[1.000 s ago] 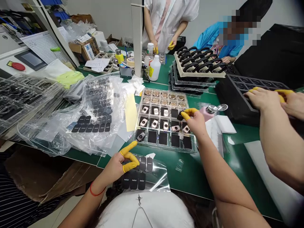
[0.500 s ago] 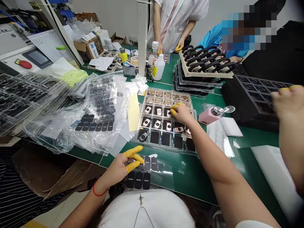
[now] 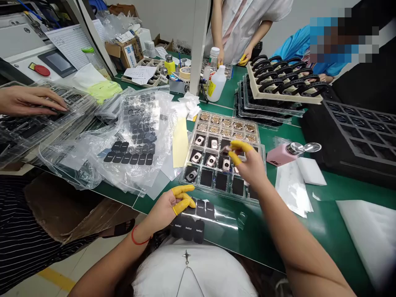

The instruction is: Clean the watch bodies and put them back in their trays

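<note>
Right hand (image 3: 252, 167) holds watch (image 3: 227, 149) above tray (image 3: 214, 191); pink bottle (image 3: 281, 156) crowds right edge.

On the green counter (image 3: 334, 185), a pink square-shouldered bottle with a silver pump top (image 3: 282, 155) stands just beside a folded white foam pad (image 3: 312, 171), near a large black compartmented case (image 3: 355, 152). A cream tray of looped black straps (image 3: 287, 97) sits on a stack of clear plastic trays (image 3: 272, 110). Farther left, a translucent white squeeze bottle (image 3: 217, 86), a cream roll of tape (image 3: 185, 73) and a yellow black-capped bottle (image 3: 169, 67) stand around an upright pale post (image 3: 200, 45).
</note>
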Demonstrator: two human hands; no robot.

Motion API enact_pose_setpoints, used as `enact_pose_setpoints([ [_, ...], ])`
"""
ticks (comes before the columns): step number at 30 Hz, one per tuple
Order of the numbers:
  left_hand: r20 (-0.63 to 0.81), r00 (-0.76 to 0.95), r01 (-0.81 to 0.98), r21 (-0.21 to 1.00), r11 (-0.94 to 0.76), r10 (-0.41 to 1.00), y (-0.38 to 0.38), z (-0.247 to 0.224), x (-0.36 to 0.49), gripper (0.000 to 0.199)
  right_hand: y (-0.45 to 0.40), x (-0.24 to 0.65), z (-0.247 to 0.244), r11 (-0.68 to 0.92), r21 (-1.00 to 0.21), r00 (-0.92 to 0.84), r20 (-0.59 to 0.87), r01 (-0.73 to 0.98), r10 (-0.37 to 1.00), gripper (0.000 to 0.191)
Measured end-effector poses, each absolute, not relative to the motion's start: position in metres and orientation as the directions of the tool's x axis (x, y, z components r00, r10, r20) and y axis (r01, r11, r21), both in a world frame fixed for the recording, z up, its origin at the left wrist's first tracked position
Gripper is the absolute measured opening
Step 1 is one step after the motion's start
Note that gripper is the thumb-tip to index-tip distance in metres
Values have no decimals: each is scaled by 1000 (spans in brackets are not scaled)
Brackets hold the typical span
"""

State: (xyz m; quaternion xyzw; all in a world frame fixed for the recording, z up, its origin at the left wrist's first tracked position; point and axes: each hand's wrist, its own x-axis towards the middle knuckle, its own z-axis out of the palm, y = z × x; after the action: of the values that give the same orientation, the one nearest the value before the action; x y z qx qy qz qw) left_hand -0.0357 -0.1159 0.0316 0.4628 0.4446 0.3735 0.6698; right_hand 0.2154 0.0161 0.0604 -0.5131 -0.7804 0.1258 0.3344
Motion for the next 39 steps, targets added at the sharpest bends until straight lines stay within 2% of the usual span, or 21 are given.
enact_pose_setpoints([
  [3, -200, 403, -178, 940, 291, 893, -117, 35, -28, 55, -47, 185, 70, 761, -426, -547, 530, 489, 648, 22],
  [5, -179, 429, -222, 929, 296, 885, -120, 36, -23, 57, -78, 171, 70, 862, -353, -650, 567, 364, 506, 22],
  [7, -210, 415, -196, 930, 312, 885, -124, 37, -20, 53, -97, 164, 65, 892, -336, -683, 576, 303, 449, 23],
  [12, -260, 351, -20, 958, 284, 900, -136, 38, -22, 51, -112, 164, 55, 841, -463, -660, 543, 280, 519, 29],
  [15, -280, 363, -39, 948, 315, 889, -142, 38, -25, 54, -117, 164, 55, 805, -525, -654, 510, 278, 558, 29],
  [21, -298, 414, -131, 916, 380, 860, -152, 37, -30, 57, -128, 163, 52, 771, -578, -662, 471, 267, 582, 26],
  [26, -315, 413, -74, 924, 376, 854, -159, 36, -31, 63, -134, 166, 48, 765, -587, -686, 443, 265, 578, 16],
  [32, -264, 409, 30, 960, 277, 873, -167, 28, -30, 63, -141, 166, 45, 737, -641, -678, 446, 213, 584, 16],
  [36, -242, 453, 121, 970, 210, 858, -173, 24, -28, 54, -148, 165, 41, 570, -793, -656, 316, 214, 686, 14],
  [39, -261, 458, 92, 965, 247, 850, -179, 20, -25, 56, -155, 164, 38, 396, -882, -613, 168, 256, 772, 10],
])
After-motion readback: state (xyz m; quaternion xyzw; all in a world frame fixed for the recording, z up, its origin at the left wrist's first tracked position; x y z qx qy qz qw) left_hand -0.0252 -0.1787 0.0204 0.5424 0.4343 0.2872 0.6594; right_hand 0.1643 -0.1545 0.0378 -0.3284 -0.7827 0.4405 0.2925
